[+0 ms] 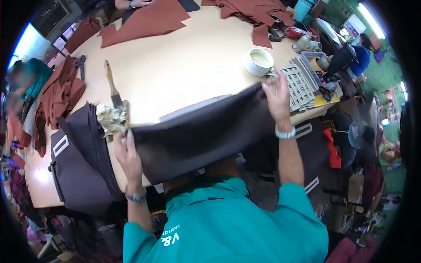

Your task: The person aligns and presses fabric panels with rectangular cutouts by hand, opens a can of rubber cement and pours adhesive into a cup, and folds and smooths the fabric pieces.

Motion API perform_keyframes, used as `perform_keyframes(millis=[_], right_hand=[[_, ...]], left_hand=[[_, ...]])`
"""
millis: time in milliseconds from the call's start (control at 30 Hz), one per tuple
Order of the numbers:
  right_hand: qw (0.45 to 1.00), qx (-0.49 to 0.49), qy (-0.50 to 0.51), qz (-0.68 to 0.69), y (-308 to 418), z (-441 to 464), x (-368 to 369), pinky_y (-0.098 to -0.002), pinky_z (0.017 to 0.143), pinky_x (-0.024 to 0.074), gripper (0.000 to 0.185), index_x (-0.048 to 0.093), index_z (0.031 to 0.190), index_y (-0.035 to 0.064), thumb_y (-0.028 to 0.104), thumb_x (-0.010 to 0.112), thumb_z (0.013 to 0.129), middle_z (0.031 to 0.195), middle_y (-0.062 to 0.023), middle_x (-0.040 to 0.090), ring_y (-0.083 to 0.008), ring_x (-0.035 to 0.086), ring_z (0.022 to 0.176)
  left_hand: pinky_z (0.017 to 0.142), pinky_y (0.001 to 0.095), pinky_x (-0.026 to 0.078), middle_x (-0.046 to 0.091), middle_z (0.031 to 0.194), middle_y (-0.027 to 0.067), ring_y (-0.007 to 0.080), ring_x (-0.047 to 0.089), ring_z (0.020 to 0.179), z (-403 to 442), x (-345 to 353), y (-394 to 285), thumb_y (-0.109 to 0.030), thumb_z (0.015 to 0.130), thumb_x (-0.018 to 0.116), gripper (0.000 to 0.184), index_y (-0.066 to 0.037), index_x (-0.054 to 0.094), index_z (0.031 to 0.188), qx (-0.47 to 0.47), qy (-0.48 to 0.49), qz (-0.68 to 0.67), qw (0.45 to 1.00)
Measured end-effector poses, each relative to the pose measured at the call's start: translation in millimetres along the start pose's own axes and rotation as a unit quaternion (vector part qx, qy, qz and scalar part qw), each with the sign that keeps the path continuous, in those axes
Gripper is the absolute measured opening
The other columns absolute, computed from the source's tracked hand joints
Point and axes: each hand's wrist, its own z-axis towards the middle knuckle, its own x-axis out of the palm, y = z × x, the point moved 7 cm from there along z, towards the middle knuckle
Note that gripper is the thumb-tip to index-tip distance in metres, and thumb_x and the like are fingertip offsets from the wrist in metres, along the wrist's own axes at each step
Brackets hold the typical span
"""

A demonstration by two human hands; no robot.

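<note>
Head view: the left hand and right hand are each pinching an upper corner of a dark sheet, both grips narrow, seemingly keeping it taut across the near edge of the pale desk. A brush and a cup are flanking it; a tube light is glowing beyond.

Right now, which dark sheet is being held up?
The dark sheet stretched between the left hand and right hand; the dark stack to its left and the dark pieces to its right are in neither.
</note>
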Motion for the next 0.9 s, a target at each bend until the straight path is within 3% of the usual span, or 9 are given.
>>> perform_keyframes(millis=[33, 100, 233, 400, 467, 500, 533, 700, 900], right_hand=[[0.999, 0.015, 0.015, 0.045, -1, 28, 11, -0.0269, 0.077, 0.0473, 0.053, 0.039, 0.126, -0.0053, -0.005, 0.057, 0.076, 0.095, -0.0128, 0.060, -0.0162, 0.057, 0.088], [0.999, 0.000, 0.039, 0.005, -25, 89, 41, -0.0270, 0.077, 0.0472, 0.057, 0.040, 0.126, -0.0049, -0.001, 0.061, 0.074, 0.096, -0.0118, 0.060, -0.0161, 0.058, 0.090], [0.987, 0.128, 0.094, 0.014, -37, 185, 102, -0.0284, 0.082, 0.0458, 0.061, 0.037, 0.130, -0.0035, -0.002, 0.060, 0.073, 0.103, -0.0146, 0.058, -0.0183, 0.057, 0.092], [0.974, -0.024, -0.013, 0.223, 43, 298, 91, -0.0269, 0.074, 0.0491, 0.052, 0.041, 0.122, -0.0045, -0.004, 0.061, 0.074, 0.097, -0.0105, 0.058, -0.0161, 0.057, 0.081], [0.941, -0.199, 0.026, 0.273, 59, 351, 66, -0.0266, 0.082, 0.0471, 0.053, 0.034, 0.127, -0.0056, -0.006, 0.057, 0.079, 0.100, -0.0129, 0.057, -0.0178, 0.056, 0.092], [0.859, -0.191, 0.041, 0.473, 81, 333, 54, -0.0237, 0.065, 0.0474, 0.042, 0.050, 0.115, -0.0053, -0.005, 0.062, 0.076, 0.099, -0.0099, 0.057, -0.0127, 0.056, 0.076], [0.919, -0.163, -0.014, 0.358, 104, 308, 39, -0.0257, 0.075, 0.0492, 0.067, 0.029, 0.132, -0.0033, -0.009, 0.061, 0.073, 0.097, -0.0110, 0.056, -0.0165, 0.056, 0.085], [0.954, -0.140, 0.073, 0.255, 97, 202, 24, -0.0296, 0.090, 0.0441, 0.073, 0.018, 0.138, -0.0043, -0.002, 0.059, 0.078, 0.112, -0.0158, 0.051, -0.0211, 0.053, 0.103], [0.985, -0.075, 0.133, 0.076, 12, 81, 29, -0.0274, 0.079, 0.0481, 0.078, 0.018, 0.141, 0.0025, -0.008, 0.058, 0.074, 0.113, -0.0136, 0.051, -0.0192, 0.055, 0.098]], left_hand=[[0.073, 0.0227, 0.042, 0.053, 0.088, 0.0049, 0.0093, 0.051, 0.080, 26, 2, -11, -0.006, 0.092, 0.048, 0.020, 0.005, 0.051, 0.108, 0.146, -0.035, 0.099, 0.984], [0.074, 0.0201, 0.041, 0.055, 0.092, 0.0047, 0.0083, 0.052, 0.081, 84, 21, 24, -0.007, 0.092, 0.047, 0.033, 0.002, 0.042, 0.123, -0.085, 0.070, -0.214, 0.971], [0.089, 0.0288, 0.044, 0.052, 0.114, 0.0157, 0.0184, 0.053, 0.100, 201, 42, 18, -0.002, 0.085, 0.051, 0.045, 0.001, 0.039, 0.129, -0.107, 0.078, -0.247, 0.960], [0.100, 0.0322, 0.034, 0.047, 0.125, 0.0163, 0.0226, 0.045, 0.115, 308, 5, -72, 0.004, 0.077, 0.055, 0.050, 0.002, 0.044, 0.125, 0.096, 0.048, -0.211, 0.972], [0.089, 0.0272, 0.044, 0.053, 0.119, 0.0106, 0.0180, 0.055, 0.101, 287, -15, -127, 0.007, 0.076, 0.054, 0.049, 0.001, 0.046, 0.124, 0.136, 0.069, -0.305, 0.940], [0.084, 0.0250, 0.047, 0.055, 0.116, 0.0105, 0.0158, 0.057, 0.097, 279, -29, -139, 0.009, 0.075, 0.054, 0.050, 0.000, 0.046, 0.124, 0.177, 0.053, -0.287, 0.940], [0.087, 0.0260, 0.046, 0.055, 0.116, 0.0106, 0.0162, 0.056, 0.100, 259, -35, -152, 0.008, 0.075, 0.054, 0.051, -0.001, 0.047, 0.125, 0.173, 0.075, -0.288, 0.939], [0.101, 0.0293, 0.033, 0.053, 0.124, 0.0093, 0.0188, 0.048, 0.115, 163, -36, -120, 0.003, 0.075, 0.053, 0.051, -0.004, 0.052, 0.125, 0.162, 0.090, -0.145, 0.972], [0.100, 0.0252, 0.033, 0.050, 0.127, 0.0094, 0.0143, 0.047, 0.116, 77, -6, 8, 0.008, 0.078, 0.047, 0.047, 0.002, 0.049, 0.125, -0.021, 0.176, -0.166, 0.970]])
